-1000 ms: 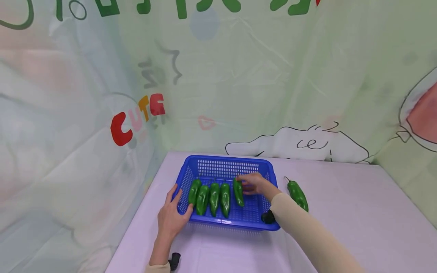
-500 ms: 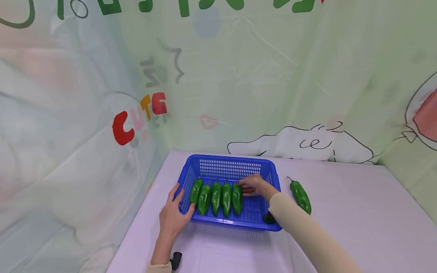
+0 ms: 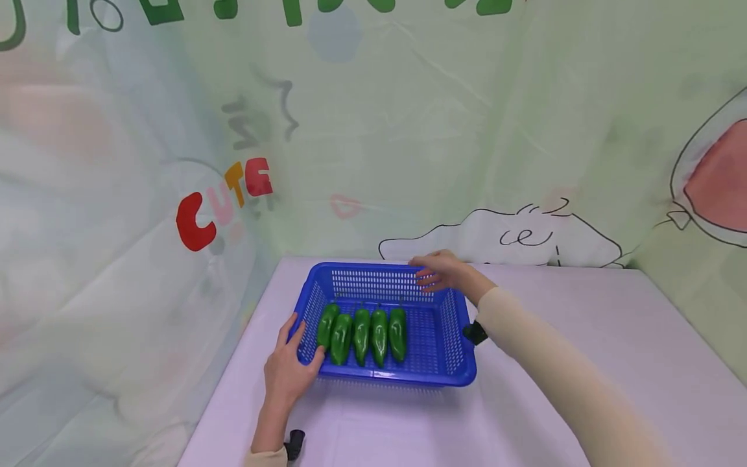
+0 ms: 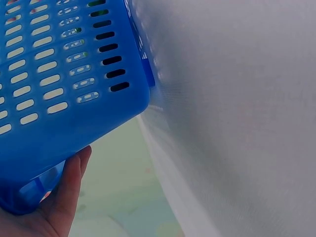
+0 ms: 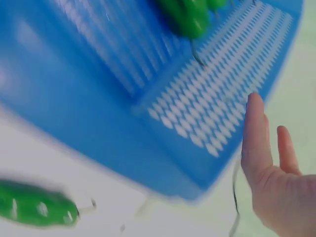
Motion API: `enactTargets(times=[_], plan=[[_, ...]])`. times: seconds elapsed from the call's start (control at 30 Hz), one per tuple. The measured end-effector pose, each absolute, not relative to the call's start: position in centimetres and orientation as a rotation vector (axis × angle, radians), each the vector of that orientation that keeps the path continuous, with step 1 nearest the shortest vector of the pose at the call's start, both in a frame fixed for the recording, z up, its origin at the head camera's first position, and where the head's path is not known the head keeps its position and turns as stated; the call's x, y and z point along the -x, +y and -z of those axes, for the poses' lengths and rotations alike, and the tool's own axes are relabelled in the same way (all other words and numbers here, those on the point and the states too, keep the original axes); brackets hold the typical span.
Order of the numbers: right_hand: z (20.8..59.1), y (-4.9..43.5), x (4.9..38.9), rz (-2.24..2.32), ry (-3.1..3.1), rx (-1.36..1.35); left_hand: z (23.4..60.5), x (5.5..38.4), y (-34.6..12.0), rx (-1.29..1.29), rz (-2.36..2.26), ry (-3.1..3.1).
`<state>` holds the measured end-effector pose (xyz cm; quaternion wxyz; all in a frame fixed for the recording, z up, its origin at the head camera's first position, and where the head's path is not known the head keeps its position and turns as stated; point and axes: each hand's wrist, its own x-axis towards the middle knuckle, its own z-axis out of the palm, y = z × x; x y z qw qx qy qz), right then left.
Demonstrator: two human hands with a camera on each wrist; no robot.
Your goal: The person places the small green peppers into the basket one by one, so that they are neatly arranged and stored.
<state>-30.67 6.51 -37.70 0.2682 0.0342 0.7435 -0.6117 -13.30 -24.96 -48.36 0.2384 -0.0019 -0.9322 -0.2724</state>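
Several green peppers [image 3: 361, 337] lie side by side in the left and middle of a blue plastic basket [image 3: 434, 373]. My left hand [image 3: 288, 370] holds the basket's left rim near its front corner, thumb over the inside edge. In the left wrist view that hand [image 4: 61, 202] shows below the basket's slotted wall [image 4: 54, 79]. My right hand [image 3: 446, 271] is raised over the back rim, holding nothing, fingers extended. In the right wrist view, one more green pepper [image 5: 37, 205] lies outside the basket on the table; the right forearm hides it in the head view.
The basket stands on a table with a pale cloth [image 3: 543, 292]. Behind and to the left hang printed fabric walls [image 3: 373, 130]. The basket's right part shows its bare slotted floor [image 3: 428, 337].
My right hand has let go of the rightmost pepper, now lying straight beside the others, and has lifted up and back over the rear rim. My left hand stays on the basket.
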Motion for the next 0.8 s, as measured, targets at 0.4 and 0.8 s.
enactTargets(times=[0.4,0.8], plan=[[34.6,12.3,31.0,1.657,2.136,-0.092,48.3,13.2,-25.1,-0.002,0.74,-2.569],[37.3,21.4,29.9,1.667,2.114,-0.263,48.3,13.1,-25.0,0.003,0.743,-2.575]])
